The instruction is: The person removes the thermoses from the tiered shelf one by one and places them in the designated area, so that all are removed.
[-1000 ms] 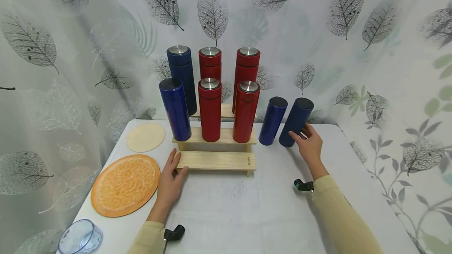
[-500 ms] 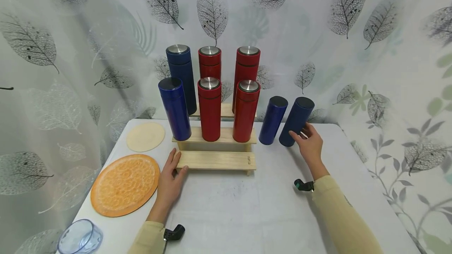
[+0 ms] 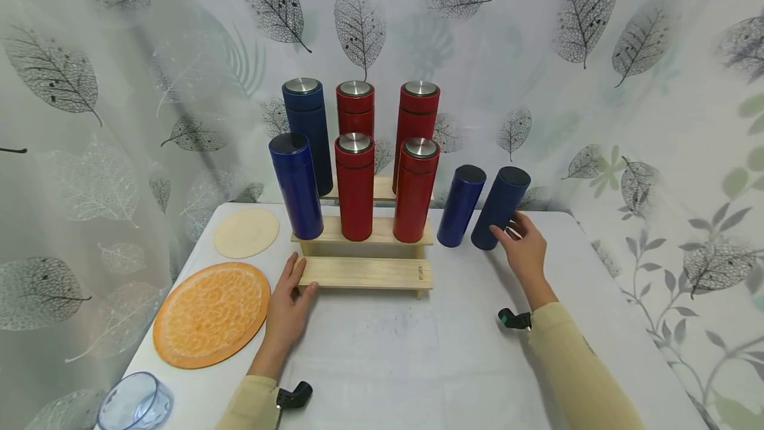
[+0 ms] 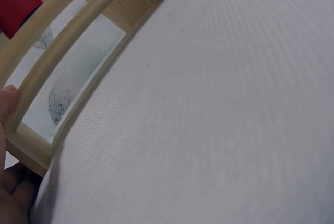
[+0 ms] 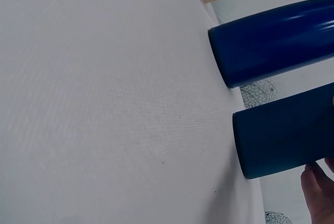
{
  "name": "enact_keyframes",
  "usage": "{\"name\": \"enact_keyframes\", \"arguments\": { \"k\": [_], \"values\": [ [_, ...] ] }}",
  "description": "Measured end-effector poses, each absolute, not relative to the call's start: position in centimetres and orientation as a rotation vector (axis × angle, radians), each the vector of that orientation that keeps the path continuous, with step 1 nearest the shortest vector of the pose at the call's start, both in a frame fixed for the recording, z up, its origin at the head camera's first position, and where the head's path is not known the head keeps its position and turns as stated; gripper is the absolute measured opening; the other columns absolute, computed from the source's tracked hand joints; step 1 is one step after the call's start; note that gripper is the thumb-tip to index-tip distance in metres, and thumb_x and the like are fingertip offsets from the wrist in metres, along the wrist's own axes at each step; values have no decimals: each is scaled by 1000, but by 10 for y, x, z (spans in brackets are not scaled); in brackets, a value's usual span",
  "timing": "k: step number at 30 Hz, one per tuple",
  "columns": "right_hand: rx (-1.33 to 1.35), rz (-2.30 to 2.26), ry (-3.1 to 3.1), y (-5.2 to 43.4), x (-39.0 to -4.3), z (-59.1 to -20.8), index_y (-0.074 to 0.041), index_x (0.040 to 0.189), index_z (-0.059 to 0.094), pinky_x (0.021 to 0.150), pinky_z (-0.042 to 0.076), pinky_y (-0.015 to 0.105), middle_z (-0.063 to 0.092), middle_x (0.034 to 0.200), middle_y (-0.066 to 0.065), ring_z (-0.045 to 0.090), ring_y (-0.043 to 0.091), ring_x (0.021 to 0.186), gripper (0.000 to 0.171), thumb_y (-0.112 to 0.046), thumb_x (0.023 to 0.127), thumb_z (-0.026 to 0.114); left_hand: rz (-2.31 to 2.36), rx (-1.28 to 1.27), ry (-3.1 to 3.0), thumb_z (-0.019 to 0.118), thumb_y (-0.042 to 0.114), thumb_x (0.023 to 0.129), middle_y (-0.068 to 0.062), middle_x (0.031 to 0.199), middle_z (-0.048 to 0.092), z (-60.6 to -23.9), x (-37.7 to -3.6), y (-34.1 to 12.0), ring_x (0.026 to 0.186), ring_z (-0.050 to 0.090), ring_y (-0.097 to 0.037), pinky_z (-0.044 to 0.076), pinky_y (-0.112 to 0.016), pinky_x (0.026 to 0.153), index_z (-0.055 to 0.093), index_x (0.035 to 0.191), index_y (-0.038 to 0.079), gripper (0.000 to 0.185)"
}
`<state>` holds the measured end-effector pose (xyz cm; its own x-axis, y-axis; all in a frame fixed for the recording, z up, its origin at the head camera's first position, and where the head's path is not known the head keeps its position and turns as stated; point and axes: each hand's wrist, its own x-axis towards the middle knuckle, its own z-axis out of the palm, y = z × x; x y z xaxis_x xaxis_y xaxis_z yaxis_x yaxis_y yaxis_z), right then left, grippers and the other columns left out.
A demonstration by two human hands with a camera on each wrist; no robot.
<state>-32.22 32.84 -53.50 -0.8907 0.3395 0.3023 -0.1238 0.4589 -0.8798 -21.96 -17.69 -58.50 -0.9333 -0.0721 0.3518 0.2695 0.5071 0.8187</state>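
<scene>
A three-step wooden rack [image 3: 364,272] stands on the white table. Its middle step carries one blue bottle [image 3: 296,186] and two red ones [image 3: 355,188]; the top step carries one blue and two red. Two more blue bottles stand on the table to the rack's right. My right hand [image 3: 522,244] curls its fingers and thumb round the lower part of the right-hand blue bottle [image 3: 500,208] [image 5: 287,135], beside the other blue bottle [image 3: 460,206] [image 5: 276,41]. My left hand [image 3: 289,297] lies flat on the table, straight fingers touching the left end of the bare lowest step [image 4: 68,36].
An orange round mat [image 3: 211,314] and a smaller pale round mat [image 3: 246,232] lie at the left. A clear plastic cup [image 3: 134,403] sits at the front left corner. A leaf-print curtain hangs close behind the rack.
My right hand has shifted a little on the right-hand blue bottle. The left hand, the rack and the bottles have stayed where they were.
</scene>
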Motion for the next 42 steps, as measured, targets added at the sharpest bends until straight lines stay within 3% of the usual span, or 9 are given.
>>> {"name": "enact_keyframes", "arguments": {
  "k": [10,17,23,38,42],
  "values": [
    [-173,1383,-2213,334,-310,-533,-6,147,65,110,52,39,67,145,15,66,35,131,55,-23,98,85,-1392,-153,-2425,73,19,106,-11,176,32,-587,-222,-177,159,33,-33,28,-4,109,49,162,3,63],
    [-121,1371,-2167,331,-296,-517,-5,145,66,109,53,46,69,142,14,68,32,128,54,-20,97,86,-1417,-142,-2426,74,18,106,-9,176,31,-587,-223,-178,159,32,-32,27,-3,109,48,163,3,64],
    [-64,1371,-2127,325,-285,-503,-4,142,68,105,55,38,71,138,15,71,30,125,50,-15,96,86,-1427,-134,-2440,73,20,107,-8,177,30,-586,-221,-177,160,31,-30,27,-4,110,47,164,4,65],
    [137,1470,-2057,305,-272,-477,2,144,65,106,54,35,70,135,23,70,30,123,55,2,93,85,-1385,-153,-2412,73,21,107,-10,175,33,-584,-218,-175,158,34,-35,29,-7,109,49,162,3,62],
    [183,1477,-2060,296,-268,-468,0,144,66,107,53,32,71,137,19,70,27,125,53,1,94,84,-1408,-153,-2409,73,20,107,-10,176,32,-584,-218,-175,159,33,-35,29,-4,108,49,163,3,63]
  ]
}}
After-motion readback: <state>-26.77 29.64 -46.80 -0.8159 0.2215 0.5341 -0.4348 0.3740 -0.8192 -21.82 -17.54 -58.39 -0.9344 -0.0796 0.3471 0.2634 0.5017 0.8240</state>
